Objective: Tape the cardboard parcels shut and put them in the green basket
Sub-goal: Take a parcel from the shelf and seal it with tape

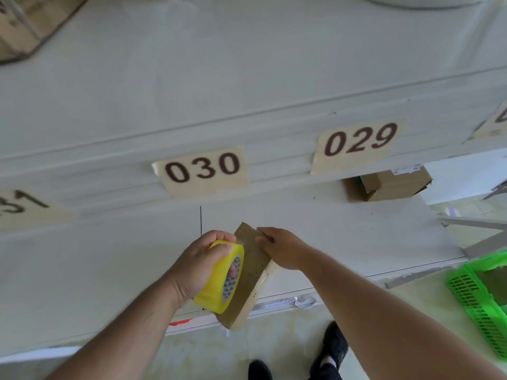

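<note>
Our left hand (197, 266) grips the yellow tape roll (223, 278) against the flat cardboard parcel (253, 272), which overhangs the shelf's (329, 242) front edge; our right hand (279, 248) presses its top with nearly straight fingers. If that pressure slackens, we judge the parcel could tip floorward, short of the green basket (477, 300).

1. The left hand (204, 263) covers the far side of the tape roll (223, 278), so the fingers there cannot be seen.
2. The roll hides the part of the parcel (253, 272) beside the grip.
3. Far right of the grip, the green basket (477, 294) is cut by the picture edge.
4. Beyond the grip, a second box (389, 186) sits half hidden under the shelf edge (274, 149).
5. The cardboard (30, 20) at top left is blurred and cut off.
</note>
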Tool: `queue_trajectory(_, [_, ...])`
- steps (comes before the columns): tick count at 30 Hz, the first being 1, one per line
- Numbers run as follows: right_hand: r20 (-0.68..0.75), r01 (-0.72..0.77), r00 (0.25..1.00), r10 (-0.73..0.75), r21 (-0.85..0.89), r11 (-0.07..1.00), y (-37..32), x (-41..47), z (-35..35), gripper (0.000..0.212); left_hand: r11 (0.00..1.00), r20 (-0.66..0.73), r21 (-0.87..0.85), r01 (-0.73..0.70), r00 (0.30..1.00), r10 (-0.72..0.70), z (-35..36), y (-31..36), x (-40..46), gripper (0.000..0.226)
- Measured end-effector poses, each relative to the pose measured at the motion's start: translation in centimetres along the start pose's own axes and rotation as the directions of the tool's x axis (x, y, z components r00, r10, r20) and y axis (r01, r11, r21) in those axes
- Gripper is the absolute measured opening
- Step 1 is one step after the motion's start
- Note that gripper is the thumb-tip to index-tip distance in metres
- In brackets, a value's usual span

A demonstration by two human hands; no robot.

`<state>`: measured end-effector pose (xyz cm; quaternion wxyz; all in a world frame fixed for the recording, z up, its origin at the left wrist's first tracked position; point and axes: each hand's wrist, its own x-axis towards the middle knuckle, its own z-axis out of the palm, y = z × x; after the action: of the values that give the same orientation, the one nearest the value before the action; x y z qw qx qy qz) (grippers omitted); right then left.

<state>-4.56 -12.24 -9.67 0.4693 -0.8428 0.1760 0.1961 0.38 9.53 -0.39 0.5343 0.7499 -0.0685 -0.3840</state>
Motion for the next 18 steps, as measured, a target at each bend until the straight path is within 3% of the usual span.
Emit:
queue_trajectory(2, [-0.005,-0.048,0.999,0.048,0.035,0.998,0.5,-1.5,-0.5,0.057,1.0,-0.031,-0.009,-0.016,0.999,0.016,-0.2,-0.2,-0.2,0.036])
queue_trajectory(4, [-0.148,-0.076,0.986,0.071,-0.031,0.997,0.8,-3.7,0.0,0.074,0.999,-0.046,-0.043,-0.013,0.999,0.011,-0.1,0.0,-0.5,0.038])
queue_trajectory(6, [-0.391,-0.072,0.92,0.002,-0.164,0.984,-0.6,-6.5,2.2,0.056,0.991,-0.097,-0.133,-0.003,0.995,-0.01,-0.2,0.0,-0.8,0.036])
queue_trajectory(8, [-0.53,0.054,0.816,-0.228,-0.323,0.945,-2.6,-8.9,5.2,0.031,0.947,-0.159,-0.322,0.015,0.985,-0.07,-0.5,-0.2,-1.1,0.028])
queue_trajectory(9, [-0.514,0.109,0.796,-0.319,-0.396,0.912,-3.6,-9.5,6.7,0.024,0.891,-0.163,-0.453,0.032,0.98,-0.118,-0.8,-0.4,-1.4,0.022])
queue_trajectory(11, [-0.375,0.146,0.871,-0.317,-0.419,0.896,-5.4,-9.9,8.8,0.038,0.796,-0.183,-0.605,0.031,0.967,-0.176,-1.8,-0.9,-2.1,0.019])
queue_trajectory(12, [-0.309,0.12,0.914,-0.262,-0.412,0.903,-6.2,-9.9,9.2,0.051,0.786,-0.2,-0.617,0.021,0.963,-0.182,-2.5,-1.2,-2.6,0.023])
queue_trajectory(14, [-0.258,0.112,0.93,-0.262,-0.48,0.87,-6.7,-9.4,9.9,0.056,0.8,-0.287,-0.599,-0.017,0.938,-0.195,-4.0,-1.8,-3.8,0.025])
queue_trajectory(18, [-0.09,0.153,0.953,-0.289,-0.682,0.715,-6.6,-8.8,10.5,0.073,0.827,-0.435,-0.551,-0.111,0.884,-0.171,-7.1,-2.1,-6.0,0.023])
